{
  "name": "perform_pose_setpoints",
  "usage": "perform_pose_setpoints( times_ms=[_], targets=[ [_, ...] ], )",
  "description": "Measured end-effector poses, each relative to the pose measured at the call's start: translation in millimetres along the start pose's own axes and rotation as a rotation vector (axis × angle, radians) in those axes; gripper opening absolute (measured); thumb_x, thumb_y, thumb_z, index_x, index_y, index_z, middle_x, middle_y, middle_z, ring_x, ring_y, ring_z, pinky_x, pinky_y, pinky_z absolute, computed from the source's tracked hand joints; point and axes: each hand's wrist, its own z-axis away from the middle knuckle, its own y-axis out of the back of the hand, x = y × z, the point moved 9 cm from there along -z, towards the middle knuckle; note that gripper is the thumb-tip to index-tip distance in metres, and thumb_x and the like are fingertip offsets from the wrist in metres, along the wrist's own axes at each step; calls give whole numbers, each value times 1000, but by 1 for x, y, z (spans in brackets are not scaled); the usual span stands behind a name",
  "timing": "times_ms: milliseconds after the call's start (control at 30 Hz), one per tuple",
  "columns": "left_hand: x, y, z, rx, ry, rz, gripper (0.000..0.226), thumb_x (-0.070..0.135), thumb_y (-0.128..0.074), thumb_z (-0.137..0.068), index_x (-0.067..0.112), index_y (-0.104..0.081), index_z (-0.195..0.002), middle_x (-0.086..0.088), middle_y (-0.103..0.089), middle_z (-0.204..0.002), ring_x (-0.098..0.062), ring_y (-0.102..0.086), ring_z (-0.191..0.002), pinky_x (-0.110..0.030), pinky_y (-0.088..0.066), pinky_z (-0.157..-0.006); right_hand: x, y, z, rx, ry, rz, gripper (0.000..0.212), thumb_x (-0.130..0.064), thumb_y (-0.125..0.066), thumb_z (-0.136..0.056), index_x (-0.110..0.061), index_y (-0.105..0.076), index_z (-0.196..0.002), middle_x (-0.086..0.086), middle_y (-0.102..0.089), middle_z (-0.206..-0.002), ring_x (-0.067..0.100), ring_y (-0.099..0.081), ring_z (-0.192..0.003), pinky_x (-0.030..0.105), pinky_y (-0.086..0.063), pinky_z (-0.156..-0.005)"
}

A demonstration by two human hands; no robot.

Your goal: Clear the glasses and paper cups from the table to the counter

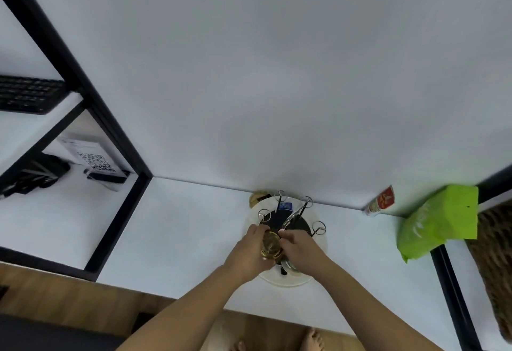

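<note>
A small clear glass [271,244] with a gold rim sits between both hands, low over a round white cup rack [313,270] on the white counter [177,228]. My left hand [250,253] wraps its left side. Fingers of my right hand [297,248] pinch its right edge. The rack has several thin black prongs with metal ring tips [318,228] standing up around a dark centre. Part of the rack is hidden under my hands.
A red-and-white paper cup [381,201] lies tilted against the wall at the right. A bright green bag [440,220] rests beside a woven basket [496,262]. Black-framed shelves [116,162] at the left hold a keyboard [27,95] and a QR-code card [94,163].
</note>
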Motion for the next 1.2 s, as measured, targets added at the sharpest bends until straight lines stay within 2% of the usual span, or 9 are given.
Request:
perform_pose_setpoints(
  times_ms=[233, 433, 567, 734, 800, 934, 1034, 1100, 1200],
  targets=[
    [-3, -14, -8, -31, 7, -19, 82, 31, -85, -81, 19, -38, -148, -3, -45, -140, -23, -60, -117, -29, -50, -93, 13, -7, -13, -27, -77, 101, 27, -14, -45, -98, -14, -67, -82, 9, -70, -85, 17, -63, -78, 33, -51, -71],
    [0, -16, -13, -61, 7, -53, 84, 33, -85, -81, 19, -36, -149, -3, -46, -144, -22, -59, -120, -26, -47, -91, 13, -7, -12, -56, -66, 143, 22, -19, -46, -100, -17, -66, -91, -1, -65, -81, 9, -59, -72, 23, -44, -62],
    [0, -20, -14, -99, 6, -91, 91, 36, -84, -82, 19, -30, -153, -2, -44, -150, -22, -58, -125, -30, -49, -97, 14, -6, -8, -58, -60, 158, 23, -22, -45, -101, -17, -68, -98, -1, -67, -87, 6, -58, -75, 19, -41, -62],
    [5, -17, -10, -164, 14, -104, 106, 39, -83, -82, 22, -15, -162, -2, -34, -160, -24, -50, -137, -37, -47, -108, 8, 1, -2, -38, -24, 117, 22, -23, -48, -102, -22, -65, -88, -3, -66, -83, 8, -59, -75, 23, -45, -67],
    [12, -7, -12, -177, 8, -107, 101, 41, -79, -85, 21, -16, -162, -5, -35, -160, -25, -49, -137, -39, -47, -107, 2, 9, 1, -16, 3, 111, 26, -24, -49, -102, -24, -63, -80, -3, -64, -76, 9, -56, -70, 27, -45, -68],
    [38, 29, -14, -262, -11, -131, 70, 40, -68, -95, 19, -36, -153, -8, -53, -148, -23, -59, -122, -31, -48, -94, -22, 36, 10, 43, 68, 162, 26, -28, -49, -103, -18, -70, -112, -1, -71, -99, 11, -62, -84, 29, -47, -75],
    [76, 83, -14, -170, -78, -161, 50, 42, -65, -97, 23, -49, -141, -2, -62, -137, -17, -61, -107, -28, -47, -83, -55, 65, 21, 115, 161, 183, 23, -32, -48, -103, -25, -69, -109, -17, -64, -90, -2, -58, -77, 20, -46, -67],
    [107, 131, -9, -26, -148, -193, 50, 44, -64, -98, 25, -49, -142, 2, -59, -139, -16, -60, -110, -30, -46, -85, -81, 88, 30, 180, 221, 178, 28, -36, -49, -103, -28, -64, -125, -20, -60, -107, -4, -57, -88, 13, -42, -75],
    [160, 206, 10, 212, -309, -311, 54, 45, -61, -100, 27, -44, -147, 5, -51, -149, -17, -57, -126, -35, -48, -97, -131, 129, 50, 297, 346, 192, 37, -37, -51, -103, -27, -55, -139, -11, -55, -133, 6, -60, -101, 22, -44, -89]
  ],
)
